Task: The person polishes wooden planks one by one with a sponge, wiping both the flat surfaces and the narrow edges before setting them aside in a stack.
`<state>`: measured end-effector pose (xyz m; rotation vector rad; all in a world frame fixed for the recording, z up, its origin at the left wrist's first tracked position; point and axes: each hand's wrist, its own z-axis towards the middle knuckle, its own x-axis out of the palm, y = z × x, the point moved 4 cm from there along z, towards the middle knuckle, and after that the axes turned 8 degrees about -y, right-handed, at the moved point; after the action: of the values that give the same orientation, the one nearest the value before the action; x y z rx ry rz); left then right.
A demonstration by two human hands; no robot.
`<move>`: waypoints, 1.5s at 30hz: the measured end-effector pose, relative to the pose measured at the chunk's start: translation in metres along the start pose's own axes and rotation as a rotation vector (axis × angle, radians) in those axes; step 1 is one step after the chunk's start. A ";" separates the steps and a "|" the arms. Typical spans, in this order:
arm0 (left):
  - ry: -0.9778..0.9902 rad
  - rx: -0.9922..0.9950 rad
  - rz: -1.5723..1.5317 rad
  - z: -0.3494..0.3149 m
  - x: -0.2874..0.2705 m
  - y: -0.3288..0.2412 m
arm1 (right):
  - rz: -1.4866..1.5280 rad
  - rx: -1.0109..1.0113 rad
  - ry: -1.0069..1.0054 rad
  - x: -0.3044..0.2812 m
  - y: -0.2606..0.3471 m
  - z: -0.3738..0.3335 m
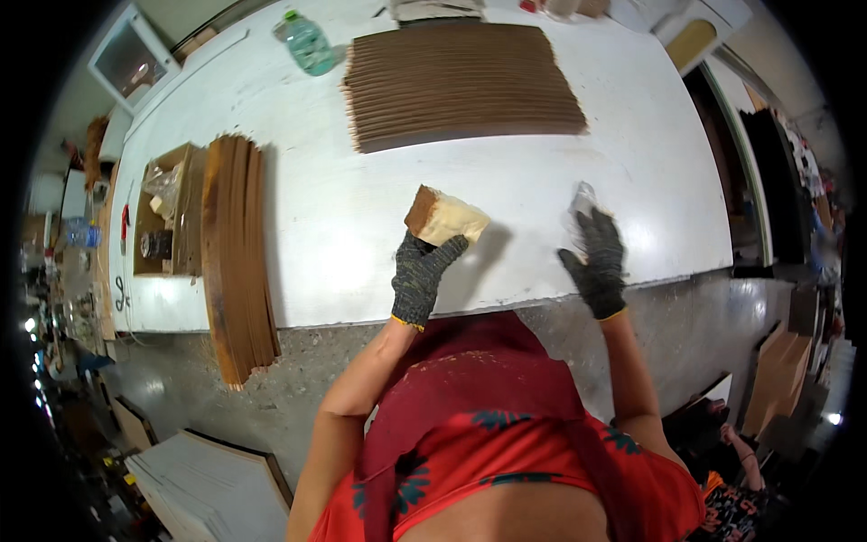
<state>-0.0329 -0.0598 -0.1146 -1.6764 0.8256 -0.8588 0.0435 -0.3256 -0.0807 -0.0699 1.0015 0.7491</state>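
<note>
White worktop, concrete floor beyond near edge. 2 hands apart: left hand clamped on cream block with brown end, over middle of worktop toward near edge; right hand with thumb and fingers spread, toward near right corner. Clear plastic item by right fingertips; cannot tell if gripped. Row of brown strips toward far edge, green-tinted bottle left of it. Near left edge, cardboard box; just beside it, brown slats overhanging near edge.
</note>
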 end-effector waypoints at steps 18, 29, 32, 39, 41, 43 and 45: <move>0.403 0.364 0.630 0.038 0.142 0.004 | 1.765 0.935 -0.112 0.080 -0.082 0.015; 0.215 1.110 0.781 0.164 0.128 -0.035 | 0.827 0.501 0.029 0.233 -0.164 0.138; 0.194 1.072 0.910 0.152 0.125 -0.035 | 0.597 0.259 0.095 0.234 -0.114 0.154; 0.029 1.000 1.026 0.132 0.117 -0.026 | 0.625 0.016 0.267 0.246 -0.046 0.154; 0.031 1.005 1.042 0.131 0.123 -0.026 | 0.639 -0.003 0.288 0.244 -0.039 0.152; 0.042 1.030 1.068 0.131 0.130 -0.030 | 0.657 -0.009 0.283 0.242 -0.038 0.156; 0.042 1.046 1.087 0.127 0.132 -0.031 | 0.678 -0.015 0.288 0.242 -0.032 0.156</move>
<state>0.1460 -0.1042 -0.0927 -0.1813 0.9078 -0.3803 0.2535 -0.1601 -0.1919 0.1628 1.3115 1.3929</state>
